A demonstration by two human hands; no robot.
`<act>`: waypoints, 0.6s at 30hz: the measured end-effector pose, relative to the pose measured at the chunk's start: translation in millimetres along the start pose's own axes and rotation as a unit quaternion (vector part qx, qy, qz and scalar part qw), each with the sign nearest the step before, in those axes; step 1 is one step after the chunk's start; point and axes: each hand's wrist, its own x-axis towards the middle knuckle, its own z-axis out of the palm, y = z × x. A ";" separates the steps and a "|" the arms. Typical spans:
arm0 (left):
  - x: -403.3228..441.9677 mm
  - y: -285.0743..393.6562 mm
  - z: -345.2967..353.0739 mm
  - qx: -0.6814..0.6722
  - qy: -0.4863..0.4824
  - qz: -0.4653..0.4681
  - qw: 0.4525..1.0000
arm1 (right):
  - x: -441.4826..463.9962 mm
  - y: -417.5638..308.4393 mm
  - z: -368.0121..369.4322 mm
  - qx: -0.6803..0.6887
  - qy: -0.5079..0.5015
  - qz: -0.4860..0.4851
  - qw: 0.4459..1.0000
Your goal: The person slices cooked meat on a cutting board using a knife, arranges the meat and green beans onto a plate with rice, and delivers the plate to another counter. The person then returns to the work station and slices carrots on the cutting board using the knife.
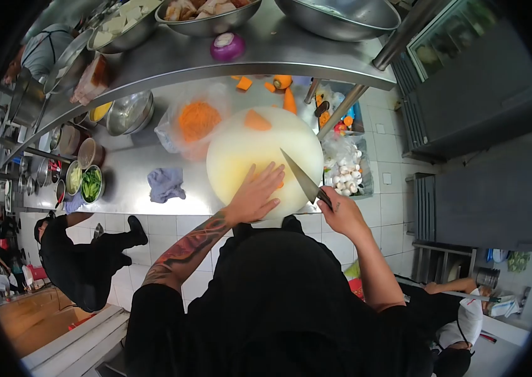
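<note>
My right hand (343,215) is closed round the handle of a kitchen knife (302,179), its blade angled up and left over the right part of a round white cutting board (234,141). On the board's lower half lies my left hand (257,191), flat with fingers stretched out. A bit of orange shows beside its fingers; most of whatever is under the palm is hidden. A cut piece of carrot (257,120) rests near the board's far edge. Shredded carrot (198,121) fills a clear plastic bag (171,135) left of the board.
A blue-grey cloth (166,185) lies on the steel table (124,198). Overhead, a steel shelf (278,63) holds bowls and a red onion (227,47). Crates of mushrooms (349,173) stand right. Other people are at left (83,261) and lower right (460,323).
</note>
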 end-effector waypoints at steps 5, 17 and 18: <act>-11.8 -32.6 2.6 -0.222 0.205 -0.034 0.953 | -5.9 -21.8 -9.6 -0.079 0.010 -0.038 0.996; -1.1 -30.1 10.9 -0.231 0.094 0.038 0.968 | -6.8 -59.7 -2.5 -0.250 -0.003 -0.132 0.959; -1.2 -30.9 10.8 -0.230 0.095 0.037 0.968 | -12.1 -64.0 -5.0 -0.262 -0.006 -0.125 0.957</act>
